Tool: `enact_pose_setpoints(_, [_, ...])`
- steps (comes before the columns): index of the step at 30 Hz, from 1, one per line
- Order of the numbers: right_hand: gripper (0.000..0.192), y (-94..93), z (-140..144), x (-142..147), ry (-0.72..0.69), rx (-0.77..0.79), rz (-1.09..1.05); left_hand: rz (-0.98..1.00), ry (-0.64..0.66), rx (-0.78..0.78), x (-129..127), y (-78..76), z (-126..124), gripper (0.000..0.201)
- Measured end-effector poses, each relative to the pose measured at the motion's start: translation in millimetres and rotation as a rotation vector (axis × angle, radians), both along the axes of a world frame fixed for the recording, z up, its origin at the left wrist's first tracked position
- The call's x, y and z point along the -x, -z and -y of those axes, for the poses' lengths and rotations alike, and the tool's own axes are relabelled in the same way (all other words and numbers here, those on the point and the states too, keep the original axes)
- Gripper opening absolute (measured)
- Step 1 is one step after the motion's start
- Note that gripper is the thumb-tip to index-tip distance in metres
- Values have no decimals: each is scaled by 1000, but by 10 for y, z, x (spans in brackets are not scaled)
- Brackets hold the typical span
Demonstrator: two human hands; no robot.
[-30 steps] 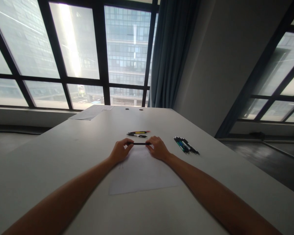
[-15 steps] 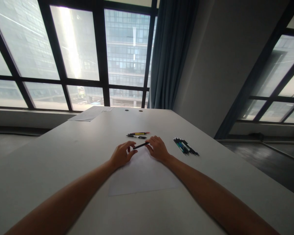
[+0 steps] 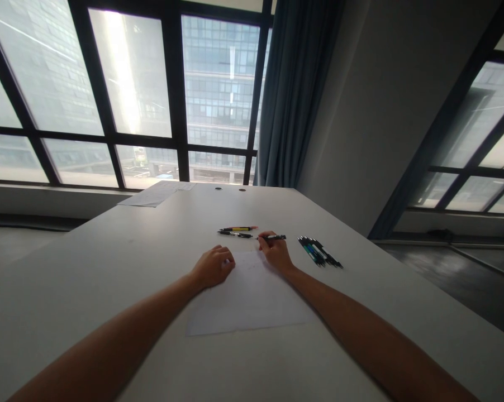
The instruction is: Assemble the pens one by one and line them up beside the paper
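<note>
One black pen [image 3: 277,237], tip to the left, grasped in the right hand [image 3: 274,254] near the far edge of the paper [image 3: 252,304], as my remote head view shows it. The left hand [image 3: 212,266] rests half curled at the paper's left side; I cannot tell whether it holds anything. On the worktop [image 3: 151,257], a yellow pen [image 3: 240,228] lies beside a dark pen [image 3: 238,234] beyond the hands, and I see a row of pens [image 3: 317,252] to the right
</note>
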State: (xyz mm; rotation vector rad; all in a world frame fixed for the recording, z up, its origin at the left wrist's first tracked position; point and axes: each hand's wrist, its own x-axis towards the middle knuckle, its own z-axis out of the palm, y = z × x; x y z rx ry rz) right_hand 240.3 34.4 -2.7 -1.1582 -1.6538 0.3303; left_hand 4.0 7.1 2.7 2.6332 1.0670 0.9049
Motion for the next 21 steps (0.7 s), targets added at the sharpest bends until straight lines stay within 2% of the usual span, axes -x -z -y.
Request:
enact_pose_setpoints(4, [33,-37,131,43,35,-107,375,89,-25,51,12,11,-5,28])
enact_pose_setpoints(7, [42,-75,208,81,-23,-168,509,180,-44,118,26,-4,4,38])
enact_pose_setpoints(14, [42,-82,216,97,-93,-241,615,141,54,162,21,-47,48,45])
enact_pose_setpoints(21, [43,-85,243,137,-147,-265,674,128,66,112,16,-13,32,42])
